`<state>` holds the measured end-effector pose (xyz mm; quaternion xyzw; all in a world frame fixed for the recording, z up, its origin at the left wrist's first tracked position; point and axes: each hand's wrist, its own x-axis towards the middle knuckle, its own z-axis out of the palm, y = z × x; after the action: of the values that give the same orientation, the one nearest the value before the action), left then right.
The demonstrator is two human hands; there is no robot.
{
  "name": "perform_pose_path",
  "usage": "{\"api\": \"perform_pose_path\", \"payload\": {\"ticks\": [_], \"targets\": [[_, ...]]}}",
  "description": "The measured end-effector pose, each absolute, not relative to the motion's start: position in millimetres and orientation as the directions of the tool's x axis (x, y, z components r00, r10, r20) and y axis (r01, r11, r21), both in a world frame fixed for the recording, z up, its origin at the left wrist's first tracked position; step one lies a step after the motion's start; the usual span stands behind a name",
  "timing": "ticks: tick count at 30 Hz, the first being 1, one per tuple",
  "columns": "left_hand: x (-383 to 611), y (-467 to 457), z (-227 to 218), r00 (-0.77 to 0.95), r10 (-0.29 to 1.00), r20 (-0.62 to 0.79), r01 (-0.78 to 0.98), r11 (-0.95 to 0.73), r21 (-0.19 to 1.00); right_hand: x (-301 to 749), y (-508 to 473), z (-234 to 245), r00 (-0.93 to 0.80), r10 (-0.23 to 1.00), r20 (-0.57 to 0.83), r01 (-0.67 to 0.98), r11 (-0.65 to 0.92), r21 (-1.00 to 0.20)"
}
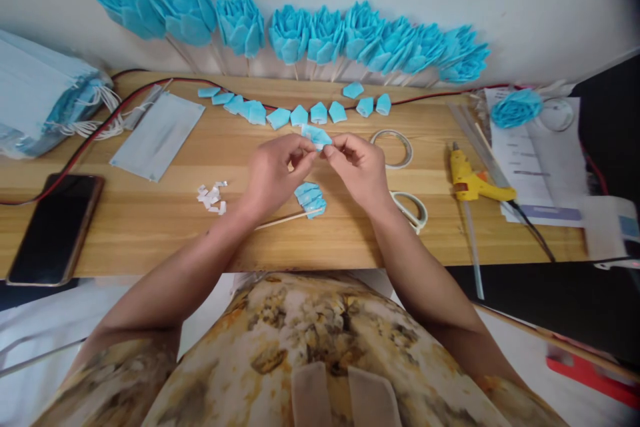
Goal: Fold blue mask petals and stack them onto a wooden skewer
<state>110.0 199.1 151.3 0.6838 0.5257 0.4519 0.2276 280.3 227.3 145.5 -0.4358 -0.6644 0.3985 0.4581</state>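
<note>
My left hand (273, 173) and my right hand (357, 170) meet over the middle of the wooden table (150, 227). Both pinch one small folded blue petal (317, 136) between their fingertips. Just below them a partly built blue flower on a wooden stick (310, 199) lies on the table. Behind my hands runs a row of folded blue petals (300, 113). A little heap of white paper scraps (213, 195) lies left of my left wrist.
Finished blue flowers on sticks (300, 33) lean along the wall. A tape ring (395, 147), scissors (413, 208) and a yellow glue gun (473, 181) lie to the right. A face mask (157, 133), a mask stack (35, 100) and a phone (53, 227) are on the left.
</note>
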Motion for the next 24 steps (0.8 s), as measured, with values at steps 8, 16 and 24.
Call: {"api": "perform_pose_path", "payload": {"ticks": [8, 16, 24], "targets": [[110, 200, 149, -0.002, 0.946, 0.325, 0.52, -0.277, 0.808, 279, 225, 142, -0.224, 0.919, 0.325, 0.274, 0.379, -0.884], [110, 200, 146, 0.022, 0.938, 0.346, 0.541, -0.303, 0.785, 280, 226, 136, -0.254, 0.821, 0.511, 0.366, 0.57, -0.735], [111, 199, 146, 0.018, 0.942, 0.335, 0.552, -0.289, 0.782, 279, 227, 132, -0.301, 0.746, 0.594, 0.445, 0.661, -0.604]]}}
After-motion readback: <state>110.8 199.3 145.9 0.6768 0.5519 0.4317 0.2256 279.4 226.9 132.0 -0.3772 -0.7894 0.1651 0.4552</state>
